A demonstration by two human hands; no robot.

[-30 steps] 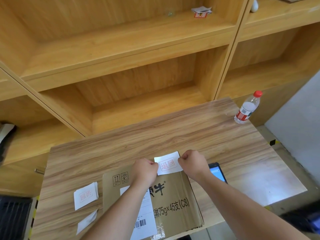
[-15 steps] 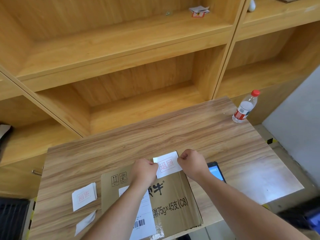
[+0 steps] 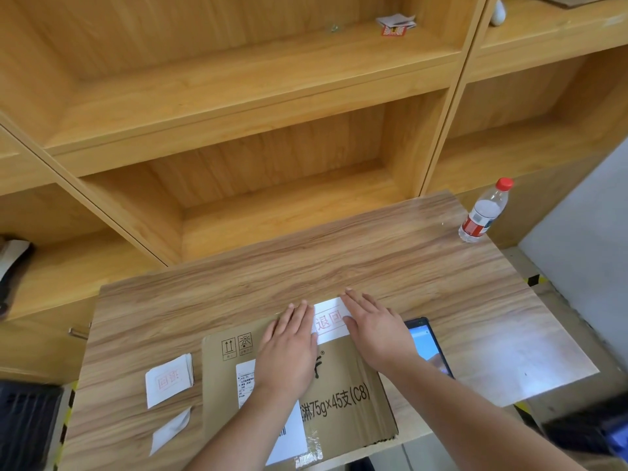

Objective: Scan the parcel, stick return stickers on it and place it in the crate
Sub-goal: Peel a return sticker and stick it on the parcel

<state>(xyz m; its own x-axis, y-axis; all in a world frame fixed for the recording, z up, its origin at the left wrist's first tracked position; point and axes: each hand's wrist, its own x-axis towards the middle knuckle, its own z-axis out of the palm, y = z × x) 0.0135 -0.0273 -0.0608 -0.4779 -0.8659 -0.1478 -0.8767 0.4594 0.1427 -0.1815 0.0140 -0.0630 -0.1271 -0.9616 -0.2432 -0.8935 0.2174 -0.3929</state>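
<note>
A flat brown cardboard parcel (image 3: 343, 402) with black print and a white shipping label lies at the table's near edge. A white return sticker (image 3: 330, 320) with red characters sits on its far edge. My left hand (image 3: 289, 348) lies flat, fingers straight, pressing the sticker's left side. My right hand (image 3: 377, 329) lies flat too, pressing the sticker's right side. A stack of more return stickers (image 3: 169, 380) rests on the table left of the parcel, with a peeled white backing (image 3: 171, 430) in front of it.
A handheld scanner with a lit screen (image 3: 429, 345) lies right of the parcel, partly under my right forearm. A water bottle (image 3: 484, 212) stands at the table's far right corner. Wooden shelves rise behind the table (image 3: 373, 263). A dark crate (image 3: 23, 426) sits at lower left.
Both hands held the sticker with curled fingers above the parcel's far edge; now they lie flat with straight fingers, pressing it down onto the parcel.
</note>
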